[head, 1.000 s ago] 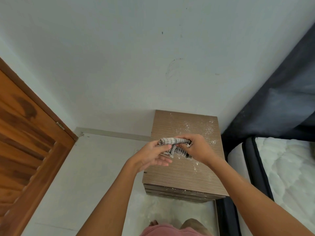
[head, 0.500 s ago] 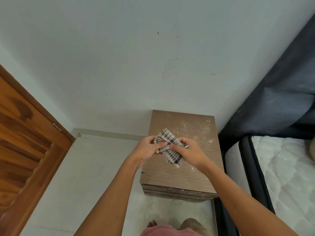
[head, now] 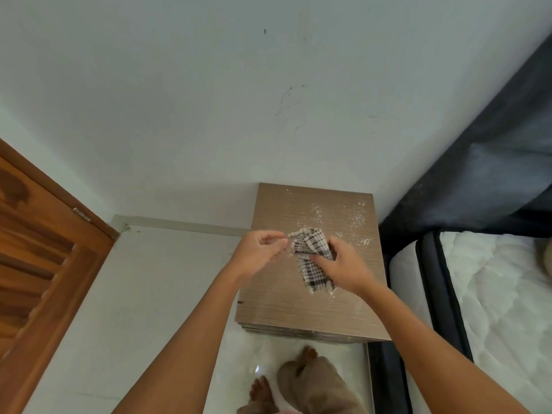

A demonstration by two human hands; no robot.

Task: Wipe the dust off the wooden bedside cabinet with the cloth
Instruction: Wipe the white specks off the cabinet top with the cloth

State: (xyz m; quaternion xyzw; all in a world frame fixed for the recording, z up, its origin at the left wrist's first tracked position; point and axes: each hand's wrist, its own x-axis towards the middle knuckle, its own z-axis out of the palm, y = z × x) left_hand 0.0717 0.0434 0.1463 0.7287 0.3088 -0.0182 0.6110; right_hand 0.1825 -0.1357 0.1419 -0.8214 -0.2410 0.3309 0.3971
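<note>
The wooden bedside cabinet [head: 301, 312] stands against the white wall, with white dust scattered over the back right of its top. Above its middle I hold a black-and-white checked cloth [head: 313, 270]. My right hand [head: 343, 267] grips the cloth at its middle, and the lower part hangs down toward the cabinet top. My left hand [head: 260, 252] pinches the cloth's upper left corner between its fingertips.
A wooden louvred door [head: 38, 264] is at the left. A white mattress [head: 490, 294] with a dark bed frame and dark headboard [head: 493, 162] lies close to the cabinet's right side. My bare feet [head: 286, 380] stand on the pale tiled floor in front.
The cloth has gone from a rolled bunch between both hands to partly opened and hanging from my right hand. My left hand has slid to the cloth's corner.
</note>
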